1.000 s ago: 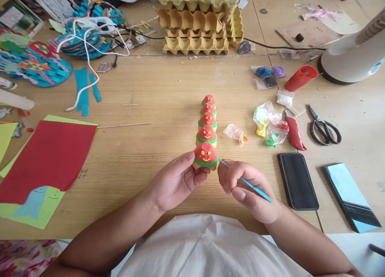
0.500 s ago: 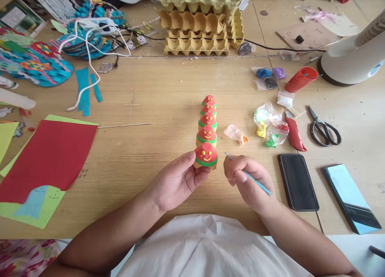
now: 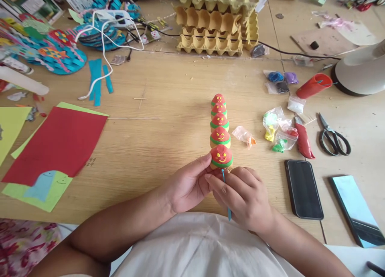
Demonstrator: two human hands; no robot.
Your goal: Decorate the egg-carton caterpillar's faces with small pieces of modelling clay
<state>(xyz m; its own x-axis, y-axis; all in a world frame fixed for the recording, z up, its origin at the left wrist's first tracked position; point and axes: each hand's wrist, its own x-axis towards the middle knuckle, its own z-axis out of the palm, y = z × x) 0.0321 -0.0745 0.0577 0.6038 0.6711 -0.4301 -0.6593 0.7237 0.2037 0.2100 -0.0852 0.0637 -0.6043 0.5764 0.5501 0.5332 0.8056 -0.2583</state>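
A row of several egg-carton cups covered in red clay (image 3: pixel 220 135), with green bands and yellow faces, runs away from me. My left hand (image 3: pixel 192 184) grips the nearest cup at its left side and underside, thumb beside the red clay. Close against the front of that cup is my right hand (image 3: pixel 245 194), with a thin blue tool (image 3: pixel 229 213) held upright between its fingers. The tool's rounded tip shows just below the green band. Some of my fingertips are hidden under the cup. An orange clay piece in a clear bag (image 3: pixel 245 137) lies to the right.
Clay bags (image 3: pixel 281 142), a red cutter (image 3: pixel 304 139), black scissors (image 3: pixel 333 136) and two phones (image 3: pixel 304 189) lie on the right. Egg cartons (image 3: pixel 210 42) stand at the back. Red paper (image 3: pixel 60 142) and a white cable (image 3: pixel 104 56) are on the left.
My right hand has moved left to the nearest cup, and the blue tool has turned upright. The view has shifted, so the table objects appear further right. My left hand still holds the cup.
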